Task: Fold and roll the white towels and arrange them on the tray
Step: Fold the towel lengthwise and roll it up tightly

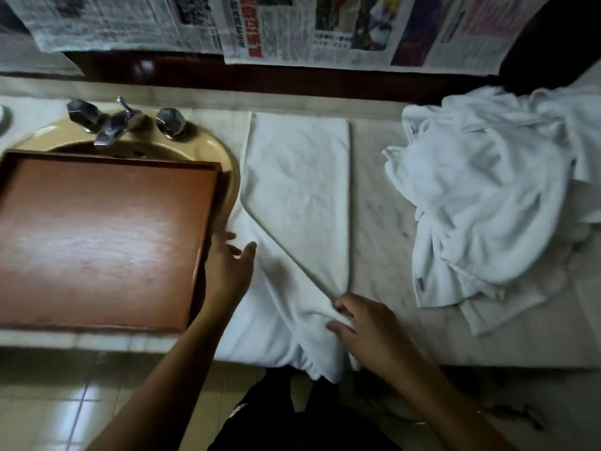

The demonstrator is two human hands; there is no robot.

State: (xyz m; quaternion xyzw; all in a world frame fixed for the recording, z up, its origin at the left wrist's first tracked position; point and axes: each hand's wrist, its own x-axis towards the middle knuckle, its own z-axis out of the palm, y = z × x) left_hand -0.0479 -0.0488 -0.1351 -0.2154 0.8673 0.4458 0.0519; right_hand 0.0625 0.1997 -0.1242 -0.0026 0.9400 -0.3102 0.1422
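Note:
A white towel (299, 187) lies flat on the marble counter, folded lengthwise, with a diagonal fold running from its left edge down to its near right corner. Its near end hangs over the counter's front edge. My right hand (364, 327) pinches the cloth at that near corner. My left hand (229, 265) hovers with relaxed fingers over the towel's left edge, beside the tray. The brown wooden tray (97, 236) rests over the sink on the left and holds nothing. A heap of unfolded white towels (487, 203) lies at the right.
A beige sink (208, 148) with a chrome tap (110, 125) and two knobs sits behind the tray. Newspaper sheets (292, 27) cover the wall behind the counter. The tiled floor (65, 402) shows below the counter edge.

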